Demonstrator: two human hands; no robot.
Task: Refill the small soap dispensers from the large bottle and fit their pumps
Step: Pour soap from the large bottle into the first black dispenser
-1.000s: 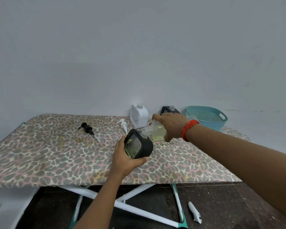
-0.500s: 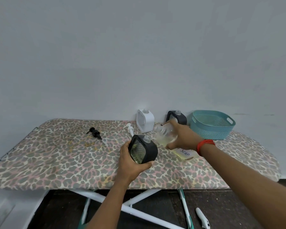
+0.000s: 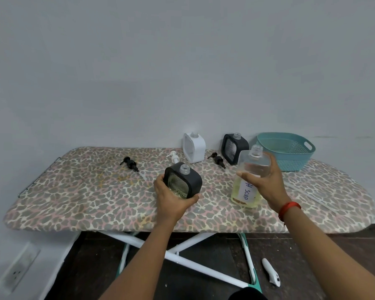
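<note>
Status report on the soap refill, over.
Left hand grips black dispenser, pump off. Right hand holds large bottle near upright. Black pump loose nearby; nothing blocking.

Two black dispensers (image 3: 193,180) (image 3: 241,146), one white dispenser (image 3: 195,148), three loose pumps (image 3: 130,163) (image 3: 174,156) (image 3: 218,159), one large bottle (image 3: 253,164), one teal basket (image 3: 290,164), two hands (image 3: 171,202) (image 3: 268,187).

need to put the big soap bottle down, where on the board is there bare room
Widest bare patch: left end of the board, left of the black pump. Also the front strip between the left hand and the large bottle in the right hand. Crowded at the back: white pump, white dispenser, second black pump, rear black dispenser, basket.
</note>
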